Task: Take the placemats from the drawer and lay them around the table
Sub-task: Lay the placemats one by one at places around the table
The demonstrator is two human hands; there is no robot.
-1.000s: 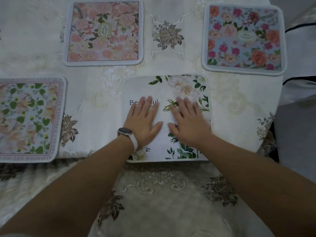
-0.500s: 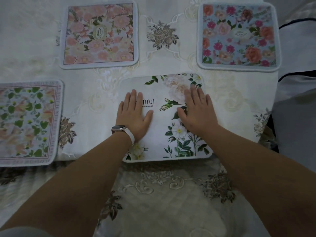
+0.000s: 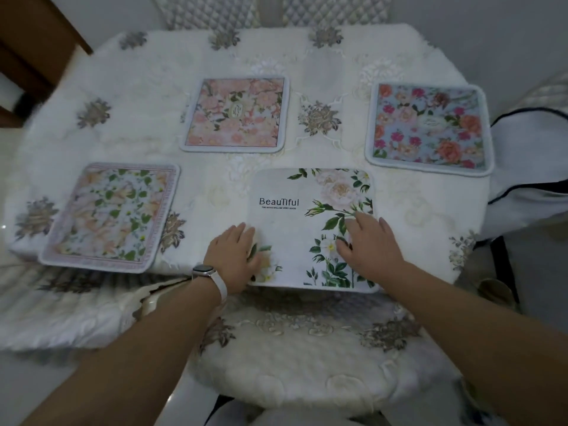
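Placemats are laid at four spots on the table (image 3: 399, 47): white "Beautiful" mat (image 3: 310, 222) at 6 o'clock, green-leaf mat (image 3: 110, 215) at 8, pink mat (image 3: 236, 113) at 12, blue mat (image 3: 428, 127) at 2. The left hand (image 3: 235, 256) and right hand (image 3: 370, 245) are rested flat with fingers spread on the white mat's near corners, gripping nothing. Laying is judged nearly done; only a final straightening seems left.

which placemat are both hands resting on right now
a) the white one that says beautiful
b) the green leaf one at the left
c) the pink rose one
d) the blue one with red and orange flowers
a: the left hand and right hand both lie flat on the white Beautiful placemat at the near table edge; the other three mats are untouched.
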